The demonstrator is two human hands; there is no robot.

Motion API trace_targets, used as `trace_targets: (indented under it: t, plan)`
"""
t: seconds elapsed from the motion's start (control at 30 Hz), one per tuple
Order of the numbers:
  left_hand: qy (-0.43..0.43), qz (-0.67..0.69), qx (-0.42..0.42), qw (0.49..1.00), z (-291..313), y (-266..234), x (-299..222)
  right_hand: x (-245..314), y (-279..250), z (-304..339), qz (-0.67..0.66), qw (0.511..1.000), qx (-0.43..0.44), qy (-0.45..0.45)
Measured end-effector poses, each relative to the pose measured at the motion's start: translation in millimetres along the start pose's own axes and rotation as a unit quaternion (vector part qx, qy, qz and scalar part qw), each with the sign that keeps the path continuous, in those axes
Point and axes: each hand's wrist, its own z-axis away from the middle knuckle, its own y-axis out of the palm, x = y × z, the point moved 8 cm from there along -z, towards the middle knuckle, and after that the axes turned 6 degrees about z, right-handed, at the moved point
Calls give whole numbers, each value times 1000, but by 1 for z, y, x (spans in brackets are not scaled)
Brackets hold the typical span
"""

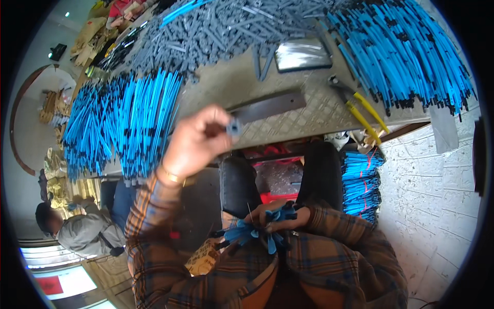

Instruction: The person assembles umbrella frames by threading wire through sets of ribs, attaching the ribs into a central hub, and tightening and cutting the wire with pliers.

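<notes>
My left hand [198, 140] is raised at the table's front edge, with thumb and fingers closed on a small grey plastic tube [234, 127], its hollow end showing. The hand is slightly blurred. Low over my lap, my right hand [283, 216] is closed around a bundle of thin blue sticks with black ends [242, 233]. Their ends fan out on both sides of the fingers. Just beyond the left hand, a dark flat bar [272, 106] lies on the table [216, 87].
A heap of grey plastic tubes [221, 33] covers the table's back. Blue sticks are piled at left [146, 116] and right [406, 51]. Yellow-handled pliers [360, 105] lie near a shiny packet [303, 54]. Tied blue bundles [360, 180] stand below. Another person [85, 229] is at far left.
</notes>
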Motion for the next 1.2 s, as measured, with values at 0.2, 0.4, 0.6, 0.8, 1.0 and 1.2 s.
trace_targets:
  t: [0.2,0.4,0.6,0.8,1.0,1.2]
  plan:
    - [-137,226,193,945,90,45,27,1,7,-14,16,1000,-7,3]
    - [-140,282,218,924,124,57,58,-14,16,-22,39,996,15,85]
    - [-119,316,208,918,132,56,55,-13,23,-21,-8,994,-17,104]
    - [-35,302,230,924,130,57,52,-20,24,-20,19,996,-35,86]
    - [-48,356,260,896,134,62,55,-17,21,-17,44,994,-55,78]
    - [19,322,283,903,133,62,46,-27,20,-17,48,994,-69,72]
